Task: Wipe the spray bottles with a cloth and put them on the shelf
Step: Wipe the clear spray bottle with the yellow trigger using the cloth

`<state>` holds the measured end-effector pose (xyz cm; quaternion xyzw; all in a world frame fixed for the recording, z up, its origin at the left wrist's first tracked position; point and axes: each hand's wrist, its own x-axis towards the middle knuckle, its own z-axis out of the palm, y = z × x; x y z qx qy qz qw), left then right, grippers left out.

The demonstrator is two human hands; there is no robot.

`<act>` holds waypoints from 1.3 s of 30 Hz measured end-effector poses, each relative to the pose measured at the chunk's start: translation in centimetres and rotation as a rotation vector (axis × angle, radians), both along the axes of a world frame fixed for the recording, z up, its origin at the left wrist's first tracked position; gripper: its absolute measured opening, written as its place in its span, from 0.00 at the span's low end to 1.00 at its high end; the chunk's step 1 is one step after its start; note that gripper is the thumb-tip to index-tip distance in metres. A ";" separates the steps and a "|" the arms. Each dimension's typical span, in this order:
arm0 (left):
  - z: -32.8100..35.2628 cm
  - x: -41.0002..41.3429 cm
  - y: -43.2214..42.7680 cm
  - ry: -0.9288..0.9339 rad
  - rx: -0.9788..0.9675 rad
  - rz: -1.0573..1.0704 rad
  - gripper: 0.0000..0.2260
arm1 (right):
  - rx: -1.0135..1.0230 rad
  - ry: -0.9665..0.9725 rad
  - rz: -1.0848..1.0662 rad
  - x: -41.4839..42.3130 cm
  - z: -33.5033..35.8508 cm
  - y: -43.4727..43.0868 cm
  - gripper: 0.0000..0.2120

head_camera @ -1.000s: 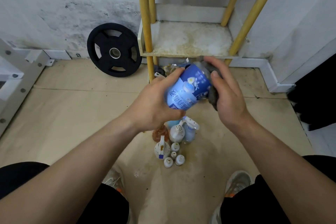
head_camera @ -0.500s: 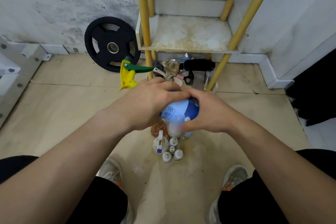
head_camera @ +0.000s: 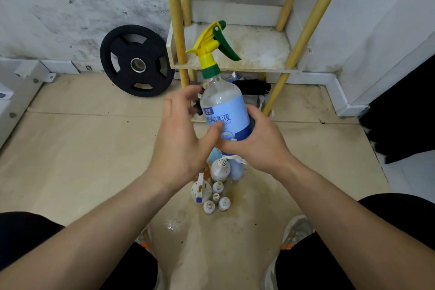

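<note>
One weight plate (head_camera: 136,61): leaning on the wall, far left.
Left hand (head_camera: 181,139): fingers blurred, look spread and loose; thumb tip touches the label, grips nothing.
Spray bottle (head_camera: 223,110): upright in mid-air, above small bottles (head_camera: 216,186) on the floor.
Right hand (head_camera: 256,141): fingers wrapped round the bottle's lower body.
Shelf (head_camera: 259,54): stained board behind the trigger head.

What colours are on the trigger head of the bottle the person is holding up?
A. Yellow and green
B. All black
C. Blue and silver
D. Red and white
A: the spray bottle, gripped low down by the right hand, carries a yellow trigger head with a green lever and a green collar.
</note>
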<state>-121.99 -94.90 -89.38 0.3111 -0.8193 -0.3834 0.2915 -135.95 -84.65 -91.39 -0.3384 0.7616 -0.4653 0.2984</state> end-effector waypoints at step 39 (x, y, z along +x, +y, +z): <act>-0.8 -1.3 0.5 0.148 0.892 -0.198 0.30 | -0.440 -0.168 -0.285 0.2 0.8 -1.9 0.19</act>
